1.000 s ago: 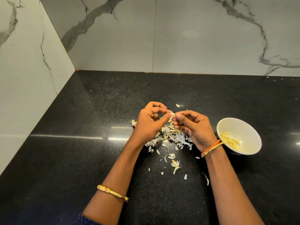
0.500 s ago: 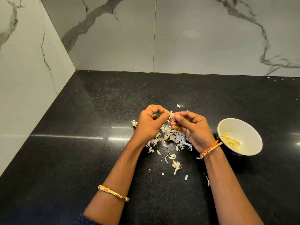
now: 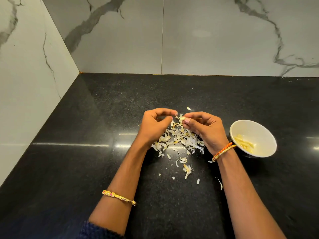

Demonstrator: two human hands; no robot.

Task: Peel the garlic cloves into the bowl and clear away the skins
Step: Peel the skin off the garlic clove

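Observation:
My right hand [image 3: 205, 130] pinches a small pale garlic clove [image 3: 181, 118] between thumb and fingertips, above the pile of garlic skins [image 3: 179, 138]. My left hand [image 3: 154, 125] hovers just left of the clove with its fingers loosely curled; a small gap separates it from the clove and I see nothing held in it. A white bowl [image 3: 259, 129] stands to the right of my right wrist, with several peeled cloves [image 3: 244, 144] inside. More loose skins [image 3: 187, 169] lie scattered nearer to me on the black countertop [image 3: 86, 161].
The countertop sits in a corner, with marble-patterned walls on the left [image 3: 31, 83] and at the back [image 3: 189, 40]. One stray skin flake [image 3: 188, 108] lies beyond the hands. Another strip [image 3: 220, 183] lies near my right forearm.
My left hand has let go of the clove and drawn slightly left, leaving a gap. My right hand keeps the clove pinched in about the same place.

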